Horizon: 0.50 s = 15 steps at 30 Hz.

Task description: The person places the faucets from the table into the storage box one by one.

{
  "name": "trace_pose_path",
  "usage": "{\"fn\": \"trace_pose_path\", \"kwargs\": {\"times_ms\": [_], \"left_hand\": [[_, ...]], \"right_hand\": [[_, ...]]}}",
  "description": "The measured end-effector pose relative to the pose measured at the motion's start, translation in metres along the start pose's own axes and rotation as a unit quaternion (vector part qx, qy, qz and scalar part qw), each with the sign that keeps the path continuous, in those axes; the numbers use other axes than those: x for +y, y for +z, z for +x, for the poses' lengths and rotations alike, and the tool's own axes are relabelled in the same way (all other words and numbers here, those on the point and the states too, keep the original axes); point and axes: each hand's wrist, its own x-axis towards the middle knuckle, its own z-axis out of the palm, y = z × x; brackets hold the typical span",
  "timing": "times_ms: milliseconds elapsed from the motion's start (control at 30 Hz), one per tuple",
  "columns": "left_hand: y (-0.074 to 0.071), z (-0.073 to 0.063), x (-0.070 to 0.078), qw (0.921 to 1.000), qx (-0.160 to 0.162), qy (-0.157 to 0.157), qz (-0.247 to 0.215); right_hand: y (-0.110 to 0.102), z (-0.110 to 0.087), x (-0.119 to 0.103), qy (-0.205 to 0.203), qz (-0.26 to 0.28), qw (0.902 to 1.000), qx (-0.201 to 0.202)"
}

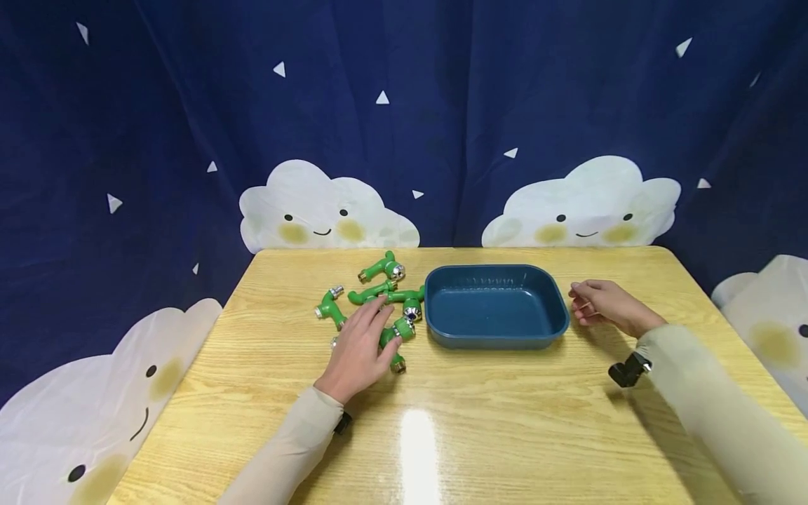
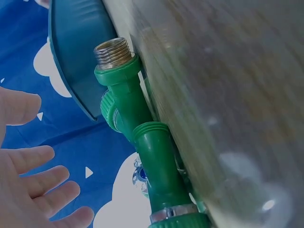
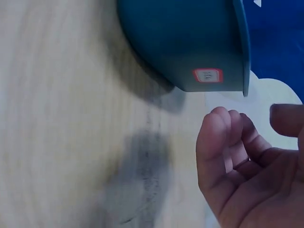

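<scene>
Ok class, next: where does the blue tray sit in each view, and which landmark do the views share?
Head: tray, just right of centre.
Left wrist: tray at upper left, cut off by the top edge.
Right wrist: tray at top middle, also cut off.
Shared landmark: cloud curtain.

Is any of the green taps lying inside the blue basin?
No, in the head view the green taps lie in a group to the left of the blue basin, outside its walls.
</scene>
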Motion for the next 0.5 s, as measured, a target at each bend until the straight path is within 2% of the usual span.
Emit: {"fn": "trace_pose_path", "kwargs": {"times_ms": [100, 233, 500], "left_hand": [[-0.001, 0.001, 0.0, 1.0, -0.005, -0.004, 0.002], [0.0, 0.001, 0.0, 0.9999, -0.012, -0.007, 0.001], [0.002, 0.0, -0.002, 1.0, -0.001, -0.002, -0.002]], "right_hand": [[-0.004, 0.006, -0.006, -0.005, -0.016, 0.9999, 0.001], [-0.004, 0.009, -0.014, 0.008, -0.028, 0.9996, -0.004], [0.002, 0.017, -0.022, 0.035, 0.035, 0.9983, -0.031]]}}
